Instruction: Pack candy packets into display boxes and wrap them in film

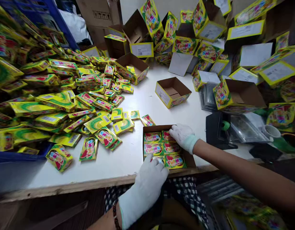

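Note:
An open cardboard box (191, 161) lies at the table's front edge, holding rows of small yellow-green printed packs (175, 161) face up. My left hand (149, 179), in a white glove, reaches over the box's near left corner. Its bent fingers rest on a small pack (159, 158) there, mostly covered by the hand. My right hand (183, 135), also gloved, is at the far right corner of the box. Its fingers curl onto a small pack (167, 135) in the back row; the fingertips are partly hidden.
A large heap of small packs (54, 99) spreads over the left of the table, near a blue crate (58, 24). An open box (172, 92) stands beyond my hands. More display boxes (185, 44) pile up behind and right, with clear plastic trays (248, 129) and a black tape dispenser (215, 131).

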`<state>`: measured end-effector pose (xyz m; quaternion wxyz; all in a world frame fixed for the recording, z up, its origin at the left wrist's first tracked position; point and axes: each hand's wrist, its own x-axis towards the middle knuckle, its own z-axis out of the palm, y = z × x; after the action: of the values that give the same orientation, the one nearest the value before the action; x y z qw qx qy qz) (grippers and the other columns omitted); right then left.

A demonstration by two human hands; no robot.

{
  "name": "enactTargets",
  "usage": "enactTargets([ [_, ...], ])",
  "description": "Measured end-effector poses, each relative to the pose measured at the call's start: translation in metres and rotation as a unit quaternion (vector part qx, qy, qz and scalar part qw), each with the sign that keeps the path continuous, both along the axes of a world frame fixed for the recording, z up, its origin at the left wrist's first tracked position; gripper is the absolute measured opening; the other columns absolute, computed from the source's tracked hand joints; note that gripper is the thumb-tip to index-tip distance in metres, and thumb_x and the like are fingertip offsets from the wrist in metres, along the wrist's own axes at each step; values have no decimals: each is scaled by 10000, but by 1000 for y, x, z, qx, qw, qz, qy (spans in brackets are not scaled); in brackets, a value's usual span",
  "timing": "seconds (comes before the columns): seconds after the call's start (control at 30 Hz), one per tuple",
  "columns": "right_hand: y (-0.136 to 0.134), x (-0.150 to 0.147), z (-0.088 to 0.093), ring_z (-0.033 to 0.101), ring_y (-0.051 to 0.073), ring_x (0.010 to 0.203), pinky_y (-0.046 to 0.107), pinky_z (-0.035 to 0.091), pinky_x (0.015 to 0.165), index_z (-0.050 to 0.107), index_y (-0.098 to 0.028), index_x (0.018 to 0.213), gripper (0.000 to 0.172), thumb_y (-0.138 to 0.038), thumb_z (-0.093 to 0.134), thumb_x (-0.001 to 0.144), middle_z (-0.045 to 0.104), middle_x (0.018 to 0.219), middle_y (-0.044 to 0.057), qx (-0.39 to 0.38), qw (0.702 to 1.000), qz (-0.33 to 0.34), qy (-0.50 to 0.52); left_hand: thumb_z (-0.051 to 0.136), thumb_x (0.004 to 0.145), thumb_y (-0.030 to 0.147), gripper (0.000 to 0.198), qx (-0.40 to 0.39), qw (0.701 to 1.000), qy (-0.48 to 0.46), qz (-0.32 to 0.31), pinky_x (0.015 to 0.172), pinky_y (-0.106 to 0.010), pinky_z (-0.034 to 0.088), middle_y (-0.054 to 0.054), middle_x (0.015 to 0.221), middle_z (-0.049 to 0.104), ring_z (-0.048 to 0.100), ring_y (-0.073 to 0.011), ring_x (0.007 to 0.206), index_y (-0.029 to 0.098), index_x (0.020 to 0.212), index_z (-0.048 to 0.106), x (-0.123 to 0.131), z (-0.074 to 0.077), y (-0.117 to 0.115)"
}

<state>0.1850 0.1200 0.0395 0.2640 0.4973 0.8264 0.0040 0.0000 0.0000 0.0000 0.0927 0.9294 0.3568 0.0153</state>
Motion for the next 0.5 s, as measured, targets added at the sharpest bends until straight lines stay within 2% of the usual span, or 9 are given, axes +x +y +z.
enactTargets([
  [0.07, -5, -5, -9, 626, 298, 1037, 393, 495, 831, 656, -97, 1143, 346, -101, 359, 966, 652, 1110, 170, 9, 1000, -3, -3, 546, 865, 161, 85, -18, 997, -80, -4, 904, -490, 501, -88, 976, 666, 604, -263, 916, 176, 893, 625, -5, 13, -2],
  [0.13, -10, -9, -18, 631, 293, 1017, 391, 492, 821, 621, -73, 1197, 375, -93, 321, 973, 640, 1116, 192, 20, 1000, -7, -6, 539, 892, 249, 112, -11, 989, -147, 31, 887, -449, 505, -98, 1079, 646, 591, -265, 982, 187, 934, 623, -15, 22, 0],
  [0.2, -14, -11, -26, 635, 292, 988, 389, 491, 793, 580, -58, 1250, 405, -83, 284, 974, 627, 1113, 208, 33, 999, -17, -12, 521, 906, 301, 186, 27, 972, -210, 104, 894, -423, 500, -113, 1167, 616, 580, -265, 1041, 191, 1022, 615, -34, 26, 9],
  [0.27, -16, -10, -33, 628, 302, 976, 395, 485, 783, 564, -61, 1267, 415, -71, 279, 965, 616, 1105, 210, 49, 999, -14, -14, 504, 910, 295, 239, 90, 949, -225, 202, 926, -411, 486, -128, 1204, 597, 573, -266, 1082, 185, 1099, 600, -61, 24, 24],
  [0.33, -18, -8, -37, 614, 308, 979, 405, 475, 796, 545, -77, 1298, 428, -58, 297, 951, 603, 1114, 202, 67, 998, -4, -11, 510, 906, 318, 275, 135, 924, -188, 305, 940, -412, 472, -134, 1194, 586, 566, -278, 1095, 181, 1129, 593, -91, 19, 40],
  [0.4, -19, -6, -39, 593, 306, 999, 413, 460, 830, 514, -92, 1348, 452, -55, 319, 942, 585, 1150, 199, 84, 996, -2, -4, 542, 882, 420, 359, 147, 897, -115, 401, 904, -422, 471, -144, 1152, 572, 564, -304, 1060, 169, 1133, 592, -118, 10, 54],
  [0.5, -20, -6, -40, 551, 303, 1055, 423, 433, 897, 496, -98, 1383, 469, -66, 329, 946, 564, 1205, 196, 84, 996, 1, 9, 562, 798, 625, 654, 134, 851, -15, 507, 835, -434, 472, -173, 1136, 528, 554, -343, 1017, 128, 1222, 543, -140, -5, 71],
])
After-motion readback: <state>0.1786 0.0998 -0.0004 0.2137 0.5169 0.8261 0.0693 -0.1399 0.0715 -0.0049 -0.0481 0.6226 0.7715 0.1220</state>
